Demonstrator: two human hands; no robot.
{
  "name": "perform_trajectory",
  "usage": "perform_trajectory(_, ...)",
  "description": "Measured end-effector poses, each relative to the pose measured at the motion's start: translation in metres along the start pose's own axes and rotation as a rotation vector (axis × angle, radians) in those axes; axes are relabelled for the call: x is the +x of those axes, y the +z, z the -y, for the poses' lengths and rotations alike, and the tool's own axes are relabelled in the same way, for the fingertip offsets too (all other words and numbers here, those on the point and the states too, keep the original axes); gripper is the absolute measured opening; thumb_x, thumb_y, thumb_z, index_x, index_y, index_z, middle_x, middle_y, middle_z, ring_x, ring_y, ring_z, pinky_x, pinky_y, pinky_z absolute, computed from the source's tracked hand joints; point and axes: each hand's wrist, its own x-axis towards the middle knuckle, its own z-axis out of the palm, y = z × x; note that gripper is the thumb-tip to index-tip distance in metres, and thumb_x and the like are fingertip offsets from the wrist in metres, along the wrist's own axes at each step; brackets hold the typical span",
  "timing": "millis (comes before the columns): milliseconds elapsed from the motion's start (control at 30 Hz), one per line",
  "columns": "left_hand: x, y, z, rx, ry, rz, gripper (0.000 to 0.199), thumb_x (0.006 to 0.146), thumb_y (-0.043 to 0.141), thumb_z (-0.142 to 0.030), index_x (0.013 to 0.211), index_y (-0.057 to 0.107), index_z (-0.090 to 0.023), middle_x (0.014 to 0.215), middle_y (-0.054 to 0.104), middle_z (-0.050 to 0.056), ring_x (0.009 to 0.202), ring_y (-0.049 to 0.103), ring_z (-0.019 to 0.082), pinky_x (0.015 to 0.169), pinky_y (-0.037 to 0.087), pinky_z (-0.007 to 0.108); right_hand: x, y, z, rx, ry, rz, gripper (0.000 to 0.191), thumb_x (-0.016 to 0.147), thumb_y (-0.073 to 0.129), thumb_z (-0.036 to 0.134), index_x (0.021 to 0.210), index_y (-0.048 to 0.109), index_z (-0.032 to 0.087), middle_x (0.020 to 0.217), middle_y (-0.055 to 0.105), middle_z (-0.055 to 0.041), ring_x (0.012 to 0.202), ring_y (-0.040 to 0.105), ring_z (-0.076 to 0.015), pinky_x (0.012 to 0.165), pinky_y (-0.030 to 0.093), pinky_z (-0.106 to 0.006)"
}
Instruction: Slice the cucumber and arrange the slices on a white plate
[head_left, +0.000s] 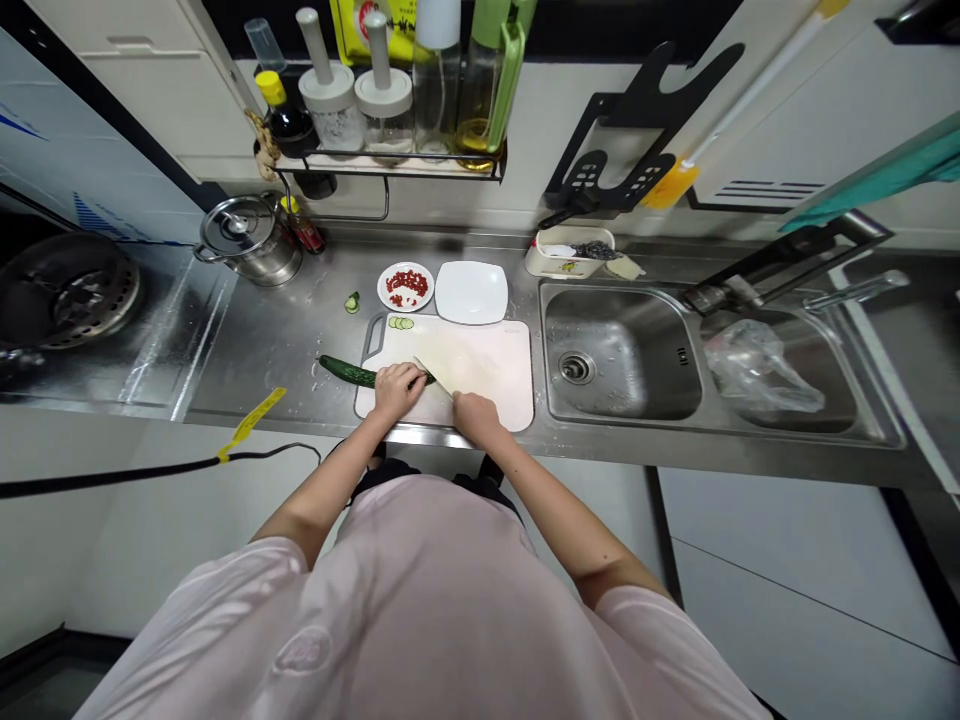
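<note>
A long green cucumber [346, 371] lies across the left edge of the white cutting board [491, 365], with its far end sticking out over the steel counter. My left hand [398, 388] is closed on the cucumber near its right end. My right hand [475, 417] grips a knife [437, 379], whose thin blade slants up and left beside the cucumber's cut end. Several pale cucumber slices [401, 323] rest at the board's upper left. Behind the board are a white plate with chopped red pieces [406, 287] and a bare white plate [471, 292].
Cucumber scraps [352, 302] lie on the counter [292, 350] left of the board. A steel pot [247, 240] stands at the back left, below a seasoning rack [390, 170]. To the right are a white container [570, 252] and a sink [622, 355].
</note>
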Motion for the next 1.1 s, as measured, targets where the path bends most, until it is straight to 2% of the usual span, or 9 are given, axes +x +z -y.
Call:
perform_trajectory(367,0.001,-0.001,-0.002,0.009,-0.001,-0.015,0.025,0.090,0.044,-0.037,0.090,0.065,-0.025,0.094,0.067,0.004,0.090,0.057,0.018,0.084,0.029,0.036,-0.016,0.008,-0.014,-0.003,0.021,0.045,0.027,0.090,0.035,0.020,0.104,0.058,0.015,0.096,0.066,-0.0131,0.091,0.062,-0.0233,0.071,0.042,-0.030)
perform_trajectory(500,0.002,-0.002,-0.003,0.003,-0.015,-0.019,0.025,0.090,0.044,-0.037,0.089,0.066,-0.025,0.093,0.068,0.004,0.089,0.058,0.018,0.086,0.028,0.037,-0.020,0.006,-0.020,0.010,0.037,0.054,0.030,0.093,0.033,0.027,0.105,0.059,0.017,0.099,0.066,-0.0128,0.092,0.062,-0.0225,0.073,0.041,-0.030)
perform_trajectory(767,0.001,-0.004,-0.006,-0.045,-0.070,-0.037,0.022,0.087,0.047,-0.035,0.096,0.065,-0.025,0.098,0.069,0.004,0.094,0.059,0.019,0.096,0.025,0.039,-0.032,-0.004,-0.020,0.003,0.087,-0.035,0.031,0.092,0.037,0.030,0.117,0.052,0.022,0.097,0.068,-0.0087,0.089,0.063,-0.0216,0.071,0.038,-0.028)
perform_trajectory(1000,0.005,-0.012,-0.008,-0.061,-0.267,-0.181,0.023,0.089,0.043,-0.036,0.097,0.060,-0.022,0.099,0.066,0.006,0.095,0.057,0.021,0.089,0.033,0.036,-0.032,-0.006,-0.026,-0.044,0.086,-0.127,0.036,0.090,0.044,0.035,0.122,0.048,0.018,0.100,0.066,-0.0107,0.090,0.060,-0.0223,0.073,0.035,-0.028)
perform_trajectory(1100,0.014,-0.020,-0.014,-0.079,-0.218,-0.173,0.026,0.089,0.044,-0.038,0.102,0.060,-0.022,0.106,0.064,0.007,0.103,0.054,0.021,0.092,0.033,0.035,-0.030,-0.006,-0.029,-0.087,0.061,-0.182,0.044,0.090,0.046,0.036,0.129,0.043,0.016,0.100,0.065,-0.0123,0.092,0.058,-0.0236,0.075,0.033,-0.030)
